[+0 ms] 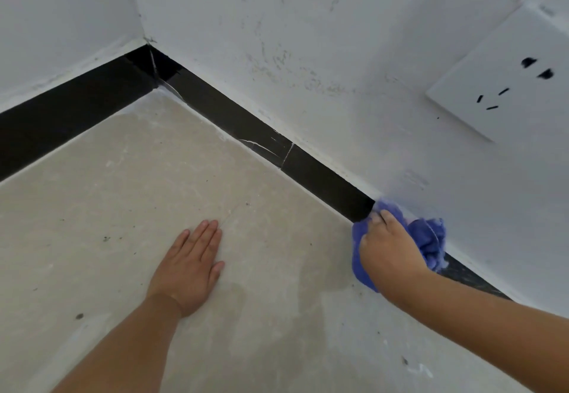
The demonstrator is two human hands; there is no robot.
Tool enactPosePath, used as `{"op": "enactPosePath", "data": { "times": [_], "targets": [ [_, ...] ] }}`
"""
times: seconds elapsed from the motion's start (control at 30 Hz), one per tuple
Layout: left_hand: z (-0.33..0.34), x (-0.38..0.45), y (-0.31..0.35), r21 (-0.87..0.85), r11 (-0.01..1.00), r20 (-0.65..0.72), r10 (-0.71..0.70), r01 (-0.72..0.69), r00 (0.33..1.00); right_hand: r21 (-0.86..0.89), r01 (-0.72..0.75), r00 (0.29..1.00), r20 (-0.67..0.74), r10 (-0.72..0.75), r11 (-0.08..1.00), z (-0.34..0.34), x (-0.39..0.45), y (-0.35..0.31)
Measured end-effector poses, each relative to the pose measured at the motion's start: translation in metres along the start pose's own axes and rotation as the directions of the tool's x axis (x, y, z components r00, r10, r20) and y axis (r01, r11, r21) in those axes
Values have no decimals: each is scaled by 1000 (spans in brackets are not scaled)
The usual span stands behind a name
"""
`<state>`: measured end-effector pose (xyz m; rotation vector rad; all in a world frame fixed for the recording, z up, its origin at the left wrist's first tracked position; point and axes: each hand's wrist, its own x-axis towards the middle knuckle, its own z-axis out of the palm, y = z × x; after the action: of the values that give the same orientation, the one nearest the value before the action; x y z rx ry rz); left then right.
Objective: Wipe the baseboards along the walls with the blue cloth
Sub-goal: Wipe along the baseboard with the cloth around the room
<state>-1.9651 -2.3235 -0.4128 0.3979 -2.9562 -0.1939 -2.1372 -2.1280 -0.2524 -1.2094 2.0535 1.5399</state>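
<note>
A black baseboard (pixel 243 120) runs along the right wall from the corner down to the lower right, and a second black strip (pixel 67 109) follows the left wall. My right hand (pixel 389 248) grips the crumpled blue cloth (pixel 429 238) and presses it against the right-hand baseboard. The cloth covers that stretch of the strip. My left hand (pixel 192 266) lies flat on the floor, palm down, fingers together, holding nothing. White scratch marks show on the baseboard near a joint (pixel 288 154).
The beige tiled floor (pixel 138 183) is dusty, with small dark specks. A white wall socket (pixel 505 78) sits on the right wall above the baseboard. The two white walls meet at a corner (pixel 147 40) at the upper left.
</note>
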Motion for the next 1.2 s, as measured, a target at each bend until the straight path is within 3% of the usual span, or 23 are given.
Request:
{"op": "enactPosePath", "data": {
  "times": [0.17,0.23,0.43,0.6,0.7,0.8,1.0,1.13,1.2],
  "targets": [
    [0,0,-1,33,999,10,22,-22,1000,-49,57,969,-239,-67,997,-46,34,-11],
    [1,0,-1,48,998,2,30,-30,1000,-57,18,966,-255,-32,998,-44,45,-10],
    [-6,4,0,104,994,-25,39,-36,999,-95,39,995,-87,-47,995,14,29,2],
    [-6,2,5,135,991,41,17,-22,999,96,-39,996,80,31,995,69,-12,3],
    [-12,2,10,145,988,32,50,-54,998,202,-35,997,73,20,979,73,-27,-2],
    [-21,15,46,114,983,-54,148,-142,987,295,-52,998,-18,60,954,68,-24,-7],
    [-7,43,173,-145,925,221,377,-352,899,353,-99,979,-134,156,930,82,-12,3],
    [7,42,213,-178,926,148,360,-333,921,428,-143,982,-53,183,892,125,-27,5],
    [10,44,220,-88,899,213,437,-429,874,414,-198,962,-89,256,888,144,-41,6]
  ]
}}
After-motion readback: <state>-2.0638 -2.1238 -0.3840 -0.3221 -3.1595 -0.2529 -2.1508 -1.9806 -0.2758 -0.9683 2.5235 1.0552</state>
